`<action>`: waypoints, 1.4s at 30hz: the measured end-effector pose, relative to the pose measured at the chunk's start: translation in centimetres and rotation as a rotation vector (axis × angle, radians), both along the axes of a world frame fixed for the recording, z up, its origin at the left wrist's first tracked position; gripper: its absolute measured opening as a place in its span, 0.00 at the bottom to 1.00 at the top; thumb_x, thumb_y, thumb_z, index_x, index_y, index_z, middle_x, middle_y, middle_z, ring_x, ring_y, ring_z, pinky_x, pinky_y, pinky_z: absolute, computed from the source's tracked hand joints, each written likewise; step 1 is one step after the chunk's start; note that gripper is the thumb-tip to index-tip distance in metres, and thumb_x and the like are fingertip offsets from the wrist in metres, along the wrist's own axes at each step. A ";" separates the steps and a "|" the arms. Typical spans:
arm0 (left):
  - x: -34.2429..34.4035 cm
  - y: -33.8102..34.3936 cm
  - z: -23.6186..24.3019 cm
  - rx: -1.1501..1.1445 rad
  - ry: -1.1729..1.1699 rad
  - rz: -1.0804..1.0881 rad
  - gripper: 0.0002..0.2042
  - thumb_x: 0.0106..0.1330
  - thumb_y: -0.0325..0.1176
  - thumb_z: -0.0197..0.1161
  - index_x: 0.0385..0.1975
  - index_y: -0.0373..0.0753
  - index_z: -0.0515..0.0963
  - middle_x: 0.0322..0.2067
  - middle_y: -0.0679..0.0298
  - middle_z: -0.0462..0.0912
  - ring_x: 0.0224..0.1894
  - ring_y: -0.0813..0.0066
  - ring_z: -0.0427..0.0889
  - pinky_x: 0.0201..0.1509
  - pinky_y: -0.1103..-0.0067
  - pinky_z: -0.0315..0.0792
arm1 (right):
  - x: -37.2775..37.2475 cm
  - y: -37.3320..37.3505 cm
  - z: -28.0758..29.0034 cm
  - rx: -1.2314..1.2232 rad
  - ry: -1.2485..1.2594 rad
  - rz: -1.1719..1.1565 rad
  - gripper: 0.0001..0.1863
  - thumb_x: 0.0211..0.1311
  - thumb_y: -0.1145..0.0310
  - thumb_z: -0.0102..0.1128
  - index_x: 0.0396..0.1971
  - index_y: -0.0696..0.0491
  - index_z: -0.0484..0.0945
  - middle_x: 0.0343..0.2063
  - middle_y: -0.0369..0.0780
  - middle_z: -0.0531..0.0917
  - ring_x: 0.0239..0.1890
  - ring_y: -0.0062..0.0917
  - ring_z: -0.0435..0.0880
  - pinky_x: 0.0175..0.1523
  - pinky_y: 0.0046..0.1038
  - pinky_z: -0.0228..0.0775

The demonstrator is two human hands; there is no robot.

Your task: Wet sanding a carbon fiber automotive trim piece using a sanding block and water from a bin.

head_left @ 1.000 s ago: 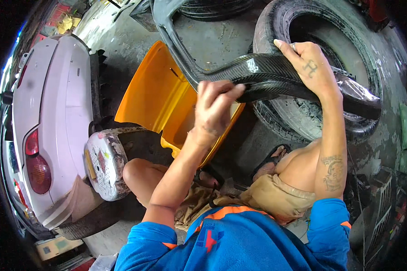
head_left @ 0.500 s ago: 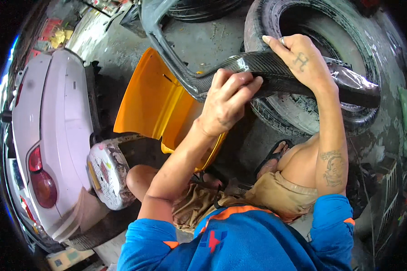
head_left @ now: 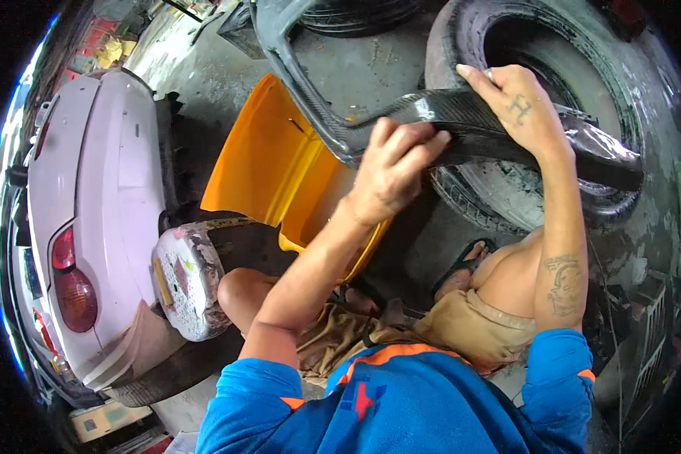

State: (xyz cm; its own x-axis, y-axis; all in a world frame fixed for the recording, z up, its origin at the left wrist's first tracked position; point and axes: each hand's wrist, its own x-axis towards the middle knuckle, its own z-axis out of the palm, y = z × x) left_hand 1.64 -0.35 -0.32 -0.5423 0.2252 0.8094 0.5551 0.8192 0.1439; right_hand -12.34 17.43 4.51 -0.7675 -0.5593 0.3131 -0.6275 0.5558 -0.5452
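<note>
A long, bent black car body part with a glossy carbon-fibre weave (head_left: 390, 113) stretches across the upper middle of the view, its right part above a tire (head_left: 454, 45). My left hand (head_left: 396, 170) has its fingers curled against the part's near edge, just right of the bend. Whether anything small sits under those fingertips is hidden. Farther right, my right hand (head_left: 526, 113) grips the part from above, its thumb reaching over the far edge. Shiny clear film or a glossy surface (head_left: 601, 144) shows at the right end.
On the left stands a pale car bumper (head_left: 113, 189) with red tail lights, beside a paint-spotted stool (head_left: 189, 284). A yellow-orange panel (head_left: 253, 163) lies beyond my left forearm. More tires (head_left: 356, 19) are at the far side. My knees and sandalled feet are below the part.
The whole scene has shifted slightly to the right in the picture. Both hands keep their places on the carbon-fibre part, with no clear change of grip.
</note>
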 end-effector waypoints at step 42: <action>4.5 -3.9 -3.8 0.199 -0.180 0.207 0.13 0.58 0.16 0.62 0.42 0.34 0.81 0.38 0.55 0.79 0.39 0.58 0.78 0.44 0.71 0.74 | -0.3 1.0 0.4 0.008 -0.056 0.009 0.31 0.70 0.47 0.57 0.22 0.64 0.78 0.18 0.56 0.71 0.24 0.53 0.73 0.32 0.41 0.67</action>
